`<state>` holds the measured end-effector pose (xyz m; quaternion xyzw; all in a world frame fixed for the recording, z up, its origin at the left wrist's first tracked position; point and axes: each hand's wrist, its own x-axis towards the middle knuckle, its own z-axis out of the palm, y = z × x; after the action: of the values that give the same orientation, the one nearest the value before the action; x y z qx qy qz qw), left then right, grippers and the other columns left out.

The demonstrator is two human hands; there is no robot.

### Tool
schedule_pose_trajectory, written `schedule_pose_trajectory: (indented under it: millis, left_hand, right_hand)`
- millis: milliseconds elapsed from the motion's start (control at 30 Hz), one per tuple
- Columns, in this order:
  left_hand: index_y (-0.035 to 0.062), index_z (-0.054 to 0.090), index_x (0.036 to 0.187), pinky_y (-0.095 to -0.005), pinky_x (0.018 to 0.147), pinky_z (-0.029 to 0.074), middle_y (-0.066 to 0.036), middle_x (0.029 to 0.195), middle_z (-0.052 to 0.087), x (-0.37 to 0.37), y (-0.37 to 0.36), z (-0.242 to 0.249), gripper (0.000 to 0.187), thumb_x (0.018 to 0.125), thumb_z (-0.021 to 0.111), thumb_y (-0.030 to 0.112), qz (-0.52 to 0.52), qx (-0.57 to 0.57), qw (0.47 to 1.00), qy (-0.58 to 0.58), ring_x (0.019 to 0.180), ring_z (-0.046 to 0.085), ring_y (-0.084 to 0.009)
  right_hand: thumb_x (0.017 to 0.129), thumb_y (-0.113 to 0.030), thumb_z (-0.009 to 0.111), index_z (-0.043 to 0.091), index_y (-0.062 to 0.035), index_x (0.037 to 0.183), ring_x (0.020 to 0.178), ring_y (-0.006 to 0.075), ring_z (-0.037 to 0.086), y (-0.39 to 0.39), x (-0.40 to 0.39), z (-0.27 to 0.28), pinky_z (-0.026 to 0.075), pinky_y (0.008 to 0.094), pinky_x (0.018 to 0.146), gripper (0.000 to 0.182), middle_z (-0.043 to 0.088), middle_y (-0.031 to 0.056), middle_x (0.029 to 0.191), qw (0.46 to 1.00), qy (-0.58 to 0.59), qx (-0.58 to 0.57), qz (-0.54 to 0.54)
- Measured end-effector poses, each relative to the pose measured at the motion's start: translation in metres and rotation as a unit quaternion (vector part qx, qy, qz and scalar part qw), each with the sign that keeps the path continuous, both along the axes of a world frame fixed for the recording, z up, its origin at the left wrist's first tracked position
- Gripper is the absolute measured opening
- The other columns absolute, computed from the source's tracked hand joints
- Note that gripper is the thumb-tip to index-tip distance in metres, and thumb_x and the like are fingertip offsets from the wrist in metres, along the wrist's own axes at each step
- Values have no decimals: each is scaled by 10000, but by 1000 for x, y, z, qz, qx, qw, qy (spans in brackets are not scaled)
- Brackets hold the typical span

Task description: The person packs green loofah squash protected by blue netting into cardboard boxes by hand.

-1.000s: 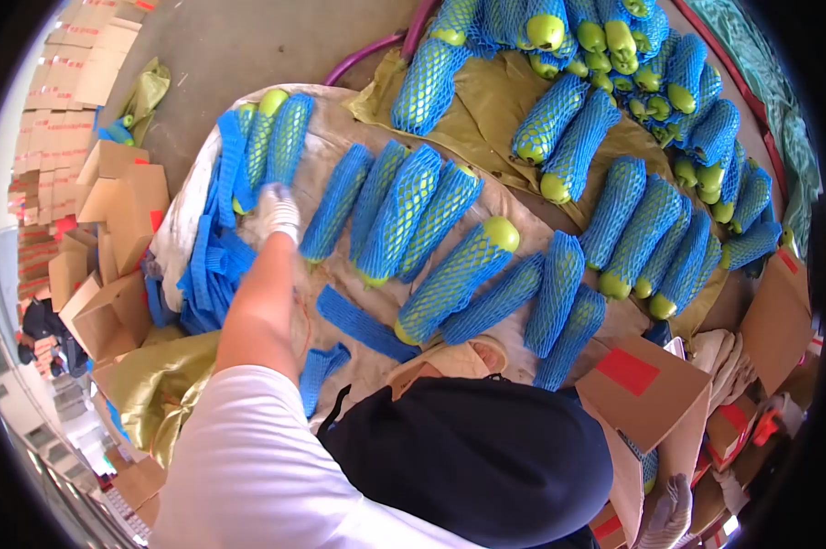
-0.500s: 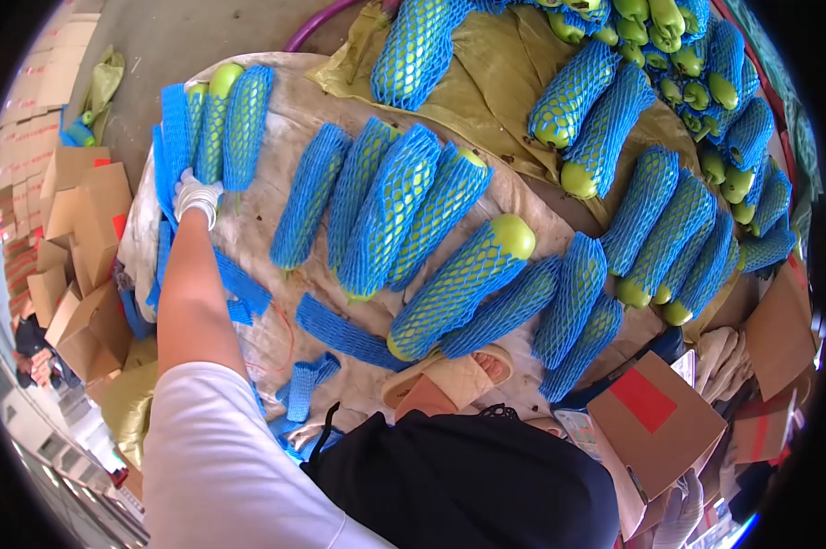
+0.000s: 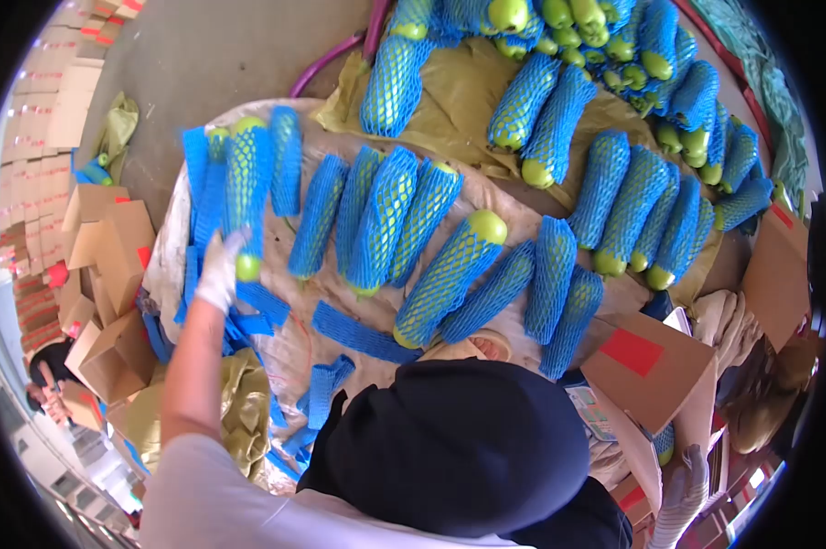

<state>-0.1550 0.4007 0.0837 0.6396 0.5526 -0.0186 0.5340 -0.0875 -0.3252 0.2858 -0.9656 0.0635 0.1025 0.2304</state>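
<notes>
Far left on the cloth, my left hand (image 3: 222, 270), in a white glove, is closed around the lower end of a long green gourd (image 3: 247, 174) in a blue foam net sleeve. Other netted gourds lie close on both sides of it, one (image 3: 286, 160) on the right. Blue foam net sleeves (image 3: 196, 174) lie along the left. At the lower right my right hand (image 3: 683, 494), in a pale striped glove, rests against a cardboard box (image 3: 646, 366) with its fingers stretched along the side; part of it is hidden. A netted gourd (image 3: 665, 446) shows inside the box.
Several netted gourds (image 3: 390, 220) lie across the pale cloth (image 3: 276, 357), and a pile (image 3: 605, 55) sits at the back right on a yellow sheet (image 3: 459, 91). Loose blue net pieces (image 3: 358, 334) lie near my foot. Open cartons (image 3: 111, 238) stand left; a person (image 3: 52, 380) is beyond them.
My left hand has moved from among the net sleeves at the left to the gourd's lower end, and that gourd has shifted toward me. The view has turned and shifted slightly.
</notes>
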Motion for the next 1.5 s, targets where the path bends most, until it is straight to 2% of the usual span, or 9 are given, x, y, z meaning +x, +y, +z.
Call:
schedule_pose_trajectory:
  millis: [200,333,467,533,600,767,900,1067,1500]
  left_hand:
    - [41,428,1342,-324,927,466,-66,1168,590,63,-173,117,796,673,826,208,-229,-108,919,-301,1068,564,-167]
    - [13,412,1347,-362,957,443,-121,1216,575,128,-289,189,872,644,870,252,-466,-97,753,-454,1104,570,-237]
    - [4,400,1389,-400,1039,371,-195,1315,503,170,-365,233,894,700,807,401,-660,38,506,-553,1225,471,-372]
    - [-7,406,1379,-410,1065,352,-174,1365,476,174,-354,224,862,761,737,496,-653,78,580,-481,1274,448,-321]
    - [-6,412,1376,-410,1066,363,-176,1363,478,170,-333,177,704,869,667,410,-551,31,708,-442,1259,477,-294]
    - [-2,438,1353,-384,1033,393,-164,1297,527,129,-222,8,525,908,630,199,-482,17,854,-195,1192,522,-266]
    - [-15,460,1325,-384,1037,391,-198,1294,527,78,-178,-84,527,883,652,200,-431,154,884,-93,1208,508,-308]
    - [26,526,1249,-439,985,404,-221,1201,552,86,-204,-62,516,818,676,265,-488,345,801,-32,1111,520,-391]
    - [137,235,1462,-449,1017,406,-288,1321,429,130,-301,-92,995,676,813,331,-447,246,854,104,1173,482,-447]
  right_hand:
    - [578,6,629,674,15,1028,896,360,655,122,14,33,503,393,840,453,676,195,971,974,-59,148,160]
    - [747,-117,719,462,46,1340,1212,322,535,196,46,48,379,362,1040,666,548,198,1309,801,-217,556,41]
    - [767,-161,761,521,50,1261,1213,287,520,117,58,84,391,379,1030,588,566,156,1276,917,-381,114,26]
    - [802,-268,744,490,23,1287,1136,283,559,49,50,98,434,403,989,620,575,147,1237,857,-301,418,1]
    - [748,-229,744,523,9,1241,1019,240,609,-4,36,116,485,378,925,590,620,115,1153,865,-222,451,4]
    - [593,-231,784,563,-15,1190,891,326,654,-14,45,89,512,379,826,672,664,176,968,989,0,-85,123]
    - [604,-307,769,549,-22,1145,907,367,640,-13,68,-7,513,408,808,650,653,219,959,945,215,-133,205]
    - [627,-304,794,528,-33,1195,959,380,622,14,89,-78,485,414,853,683,646,243,1005,914,296,-153,231]
    - [698,37,660,604,3,1167,1011,287,633,19,-14,5,475,359,906,473,661,151,1071,992,-33,119,-20]
